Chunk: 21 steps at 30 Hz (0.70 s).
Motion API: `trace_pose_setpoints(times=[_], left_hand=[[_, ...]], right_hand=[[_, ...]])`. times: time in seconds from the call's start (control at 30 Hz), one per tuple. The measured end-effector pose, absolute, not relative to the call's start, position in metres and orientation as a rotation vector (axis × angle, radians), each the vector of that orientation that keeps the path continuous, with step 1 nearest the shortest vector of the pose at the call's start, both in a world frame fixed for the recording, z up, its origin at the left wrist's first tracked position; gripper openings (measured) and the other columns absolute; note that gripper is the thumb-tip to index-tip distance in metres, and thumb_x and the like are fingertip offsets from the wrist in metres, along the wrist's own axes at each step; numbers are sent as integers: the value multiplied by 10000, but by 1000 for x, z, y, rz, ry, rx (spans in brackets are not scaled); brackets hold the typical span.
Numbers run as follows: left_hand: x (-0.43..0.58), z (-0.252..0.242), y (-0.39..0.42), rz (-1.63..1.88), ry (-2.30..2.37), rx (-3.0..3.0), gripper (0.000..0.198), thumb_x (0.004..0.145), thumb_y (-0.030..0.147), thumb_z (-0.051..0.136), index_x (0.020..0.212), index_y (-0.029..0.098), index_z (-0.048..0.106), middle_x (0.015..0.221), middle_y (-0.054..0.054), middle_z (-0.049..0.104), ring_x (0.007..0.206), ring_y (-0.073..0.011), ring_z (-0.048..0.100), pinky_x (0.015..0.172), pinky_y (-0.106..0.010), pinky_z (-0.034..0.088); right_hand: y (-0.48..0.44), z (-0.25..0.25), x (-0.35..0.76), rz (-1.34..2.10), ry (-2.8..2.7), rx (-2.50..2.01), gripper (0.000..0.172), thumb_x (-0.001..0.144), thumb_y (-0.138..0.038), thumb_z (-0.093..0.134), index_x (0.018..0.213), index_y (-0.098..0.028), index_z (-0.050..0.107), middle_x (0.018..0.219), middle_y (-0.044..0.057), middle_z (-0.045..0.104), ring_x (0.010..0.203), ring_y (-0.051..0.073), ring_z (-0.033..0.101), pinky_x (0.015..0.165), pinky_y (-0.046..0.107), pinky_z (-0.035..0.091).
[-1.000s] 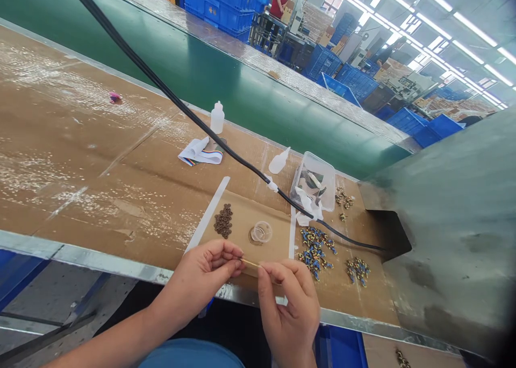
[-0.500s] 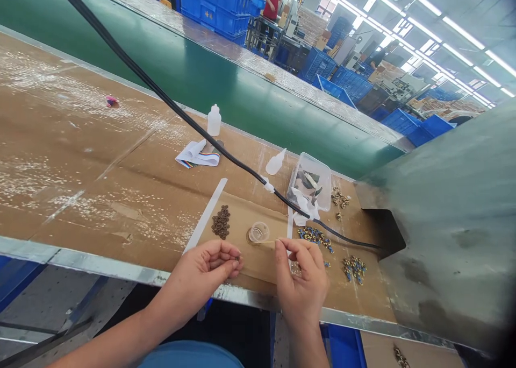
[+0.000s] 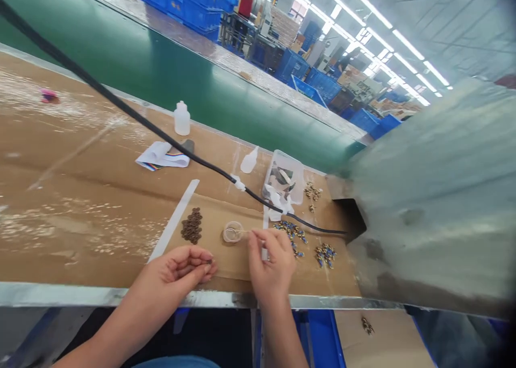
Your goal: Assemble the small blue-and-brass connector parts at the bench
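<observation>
Fingers [image 3: 267,240] of R hand [image 3: 272,263] pinch thin, straight stick [image 3: 245,231], axis near-horiz., pointing left at round clear-plastic cup [image 3: 228,240], lower ctr. frame; L hand [image 3: 179,271] pinches small dark pc. [image 3: 209,261]

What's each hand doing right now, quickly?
Left hand: closed, pinching a small dark piece.
Right hand: closed, holding a thin pale stick between fingertips.

A cardboard-covered workbench [image 3: 92,190] with a metal front edge carries a pile of brown discs [image 3: 192,226], with a small clear cup [image 3: 233,240] just right of it. Farther right lie blue-and-gold pieces [image 3: 325,255] in clusters. Behind are an upright squeeze bottle [image 3: 182,120], a rainbow-edged white ribbon [image 3: 155,154] and a clear plastic tub [image 3: 298,189].
</observation>
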<state>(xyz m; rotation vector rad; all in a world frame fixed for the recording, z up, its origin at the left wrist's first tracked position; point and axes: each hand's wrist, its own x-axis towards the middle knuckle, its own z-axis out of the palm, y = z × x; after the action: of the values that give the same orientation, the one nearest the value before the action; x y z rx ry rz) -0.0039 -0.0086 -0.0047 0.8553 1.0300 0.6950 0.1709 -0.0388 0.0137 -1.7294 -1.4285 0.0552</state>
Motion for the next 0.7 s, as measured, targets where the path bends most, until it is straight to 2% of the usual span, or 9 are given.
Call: trace_pose_setpoints(times=[0.17,0.37,0.47,0.57,0.7], left_hand=[[-1,-4,-4,656,1062,827,367,535,413,827,764,178,663,743,-33,752,797,-214,713,779,-265,571],[-2,-1,-6,687,1067,865,346,578,426,800,780,178,670,752,-36,755,790,-219,719,771,-286,585],[-3,-3,-7,696,1055,870,329,590,420,802,785,185,679,748,-24,757,776,-205,724,748,-253,591],[-3,-5,-6,710,1056,822,374,527,445,834,761,194,684,741,-13,766,771,-198,730,727,-201,589],[-1,-7,-4,698,1075,783,418,461,473,856,729,198,690,725,-16,778,749,-187,735,703,-145,579]], right_hand=[[-42,9,171,211,-1441,-1767,151,880,-243,536,874,-241,688,819,24,599,776,149,558,717,281,436],[-36,10,175,158,-1510,-1790,165,886,-259,526,878,-246,691,810,28,604,774,162,545,721,293,430],[-36,13,173,197,-1551,-1781,162,866,-267,562,969,-268,687,843,26,612,800,166,554,741,295,436],[-46,18,177,234,-1536,-1778,209,845,-274,590,1043,-264,655,912,28,623,830,163,569,754,287,447],[-74,15,207,186,-1382,-1891,121,870,-260,539,890,-215,649,845,25,638,791,151,584,718,263,455]])
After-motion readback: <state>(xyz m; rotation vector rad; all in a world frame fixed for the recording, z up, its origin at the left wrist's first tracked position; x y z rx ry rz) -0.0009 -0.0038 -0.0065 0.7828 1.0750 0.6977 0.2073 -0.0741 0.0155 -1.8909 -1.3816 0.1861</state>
